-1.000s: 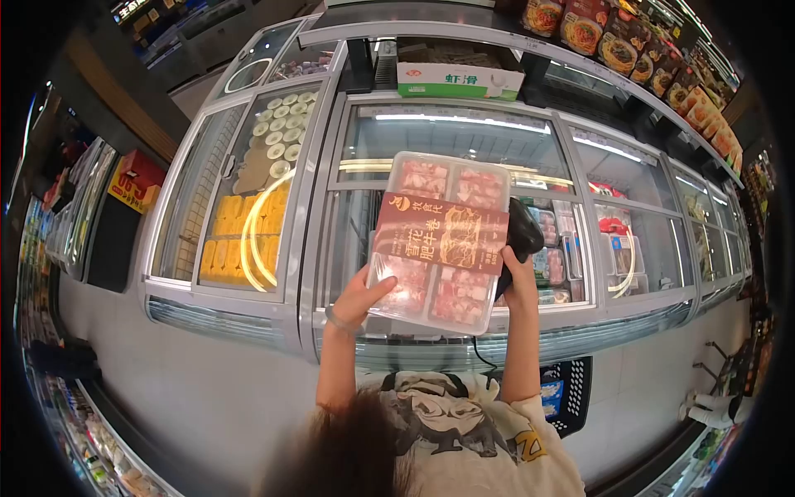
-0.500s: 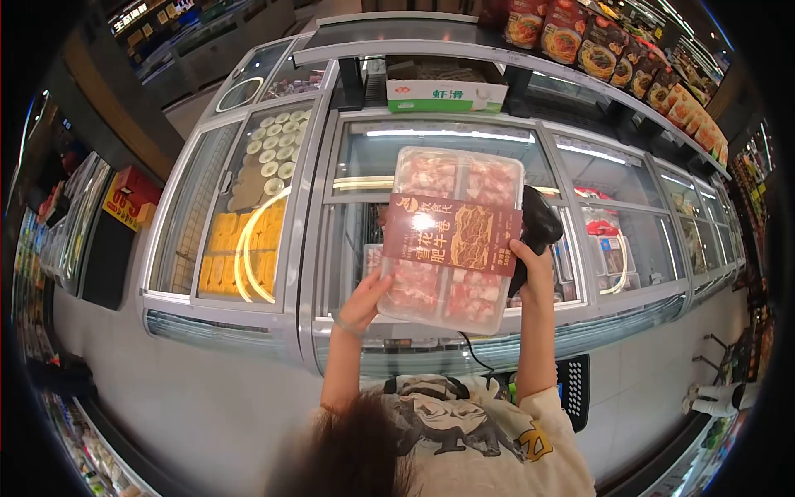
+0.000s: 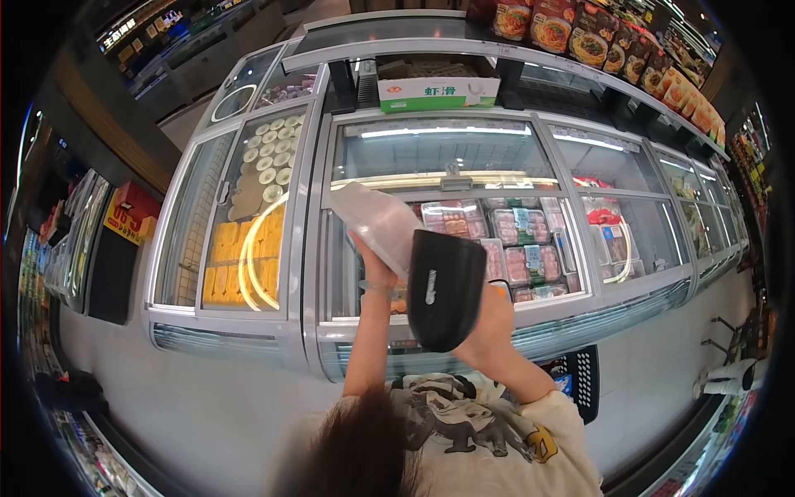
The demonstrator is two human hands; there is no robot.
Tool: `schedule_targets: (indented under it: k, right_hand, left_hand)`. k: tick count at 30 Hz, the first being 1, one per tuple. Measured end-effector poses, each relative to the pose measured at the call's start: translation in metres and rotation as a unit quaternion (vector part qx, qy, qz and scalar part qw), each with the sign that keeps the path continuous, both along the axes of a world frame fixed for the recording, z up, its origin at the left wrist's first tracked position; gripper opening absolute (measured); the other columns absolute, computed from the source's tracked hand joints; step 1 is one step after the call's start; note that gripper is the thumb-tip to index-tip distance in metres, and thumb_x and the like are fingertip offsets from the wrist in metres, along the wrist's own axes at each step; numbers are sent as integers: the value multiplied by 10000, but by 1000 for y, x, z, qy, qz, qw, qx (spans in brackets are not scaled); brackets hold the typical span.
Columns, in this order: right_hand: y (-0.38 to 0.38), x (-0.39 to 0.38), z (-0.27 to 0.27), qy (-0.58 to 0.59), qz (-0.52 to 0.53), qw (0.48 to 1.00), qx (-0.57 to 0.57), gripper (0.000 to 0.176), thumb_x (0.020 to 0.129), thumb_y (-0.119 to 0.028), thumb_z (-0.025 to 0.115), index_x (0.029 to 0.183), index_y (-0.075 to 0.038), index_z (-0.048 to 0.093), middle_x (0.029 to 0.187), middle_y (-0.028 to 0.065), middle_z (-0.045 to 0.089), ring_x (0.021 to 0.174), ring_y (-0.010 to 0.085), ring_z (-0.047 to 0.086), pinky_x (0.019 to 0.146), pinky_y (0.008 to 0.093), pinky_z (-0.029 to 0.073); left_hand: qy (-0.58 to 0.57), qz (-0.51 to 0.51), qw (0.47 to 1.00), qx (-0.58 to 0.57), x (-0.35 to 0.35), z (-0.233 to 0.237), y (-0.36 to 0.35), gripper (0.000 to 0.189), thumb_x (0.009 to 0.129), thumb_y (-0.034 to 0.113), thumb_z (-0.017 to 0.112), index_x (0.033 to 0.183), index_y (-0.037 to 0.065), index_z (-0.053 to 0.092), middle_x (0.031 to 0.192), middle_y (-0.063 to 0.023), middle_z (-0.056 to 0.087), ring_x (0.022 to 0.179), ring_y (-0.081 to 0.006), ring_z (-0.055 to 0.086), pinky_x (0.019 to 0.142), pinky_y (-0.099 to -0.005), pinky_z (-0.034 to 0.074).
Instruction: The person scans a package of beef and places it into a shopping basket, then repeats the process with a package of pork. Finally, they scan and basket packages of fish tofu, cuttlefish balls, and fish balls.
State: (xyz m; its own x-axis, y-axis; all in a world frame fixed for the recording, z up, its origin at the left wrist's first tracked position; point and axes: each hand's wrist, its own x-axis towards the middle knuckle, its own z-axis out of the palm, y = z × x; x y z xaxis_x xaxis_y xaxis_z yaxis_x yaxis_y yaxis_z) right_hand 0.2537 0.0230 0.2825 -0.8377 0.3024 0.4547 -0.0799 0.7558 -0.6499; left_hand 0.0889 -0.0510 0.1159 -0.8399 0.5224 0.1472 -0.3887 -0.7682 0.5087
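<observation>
My left hand (image 3: 377, 263) holds the clear plastic meat tray (image 3: 377, 224) by its lower left edge. The tray is tilted, and its label and most of its contents are out of sight. My right hand (image 3: 489, 327) grips a black handheld device (image 3: 447, 290), whose broad dark head covers the tray's right end. Whether the device touches the tray cannot be made out. Both hands are above the sliding glass lid of a chest freezer (image 3: 538, 311). Packs of meat (image 3: 522, 236) lie under the glass, right of the device.
A green and white carton (image 3: 439, 93) stands on the freezer's back ledge. Above it runs a shelf (image 3: 397, 31) with food packets (image 3: 592, 37). Yellow packs (image 3: 240, 257) fill the left freezer. A black basket (image 3: 586, 381) is at the lower right, by the freezer front.
The tray has tipped from facing me to steeply tilted and moved left. My right hand has left its edge, and the black device has come round in front of it.
</observation>
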Motion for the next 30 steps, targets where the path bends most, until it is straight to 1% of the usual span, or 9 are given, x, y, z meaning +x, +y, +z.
schedule_targets:
  k: [1, 2, 6, 9, 17, 20, 24, 28, 30]
  right_hand:
    - [-11, -3, -7, 101, 4, 995, 14, 408, 585, -137, 675, 941, -5, 526, 962, 202, 543, 742, 272, 577, 583, 287, 455]
    - [-21, -4, -10, 110, 6, 992, 67, 364, 609, -135, 659, 928, -15, 531, 975, 215, 534, 755, 275, 575, 582, 281, 457]
    - [-55, -15, -21, 141, -28, 971, 193, 256, 680, -138, 604, 913, -57, 535, 1004, 228, 516, 816, 279, 566, 569, 268, 461]
    - [-59, -29, -26, 141, -13, 972, 187, 182, 674, -75, 554, 849, -23, 555, 1005, 218, 523, 804, 273, 578, 526, 268, 448]
    - [-86, -13, -52, 88, 75, 961, 252, 169, 706, -124, 531, 873, -96, 542, 1053, 188, 511, 925, 255, 538, 569, 238, 434]
    - [-80, -15, -48, 87, 91, 963, 237, 177, 691, -121, 542, 866, -89, 537, 1059, 185, 508, 927, 260, 537, 599, 246, 435]
    - [-66, -8, -49, 85, 171, 962, 194, 518, 446, -198, 668, 917, -49, 511, 1119, 196, 460, 1004, 276, 485, 640, 277, 446]
    - [-40, 12, -32, 18, 207, 978, 3, 476, 522, -175, 657, 934, 10, 509, 1050, 181, 511, 853, 285, 554, 645, 316, 454]
    - [-15, 19, -2, -226, 213, 939, -147, 403, 649, -189, 634, 984, -10, 499, 918, 177, 567, 821, 292, 570, 673, 328, 457]
  left_hand:
    - [30, -84, 995, 35, -13, -37, -6, 486, 812, 464, 393, 1037, 39, 466, 984, -114, 526, 891, -255, 507, 771, -377, 431]
    - [41, -62, 997, 31, -8, -31, -10, 481, 813, 458, 392, 1036, 38, 465, 982, -114, 524, 891, -253, 505, 772, -375, 430]
    - [46, 40, 998, 14, 13, 48, -20, 461, 814, 436, 390, 1030, 35, 458, 974, -112, 516, 889, -247, 498, 776, -368, 424]
    - [59, 65, 996, 8, 17, 70, -28, 446, 815, 419, 388, 1026, 32, 454, 968, -112, 510, 889, -242, 492, 779, -362, 420]
    - [69, 108, 992, -1, 19, 84, -41, 405, 818, 375, 382, 1014, 26, 441, 953, -110, 494, 886, -230, 478, 787, -347, 409]
    - [65, 125, 990, -3, 16, 86, -44, 390, 818, 358, 380, 1010, 23, 436, 947, -109, 488, 885, -225, 473, 790, -341, 404]
    - [68, 141, 988, -6, 9, 90, -49, 370, 820, 336, 378, 1004, 20, 429, 939, -108, 480, 884, -218, 466, 794, -333, 399]
    - [76, 149, 986, -6, -3, 86, -53, 350, 821, 314, 375, 998, 16, 423, 931, -107, 472, 883, -212, 459, 798, -326, 393]
    - [74, 151, 986, -8, -13, 82, -47, 340, 822, 303, 374, 995, 15, 420, 927, -106, 468, 882, -209, 455, 800, -322, 390]
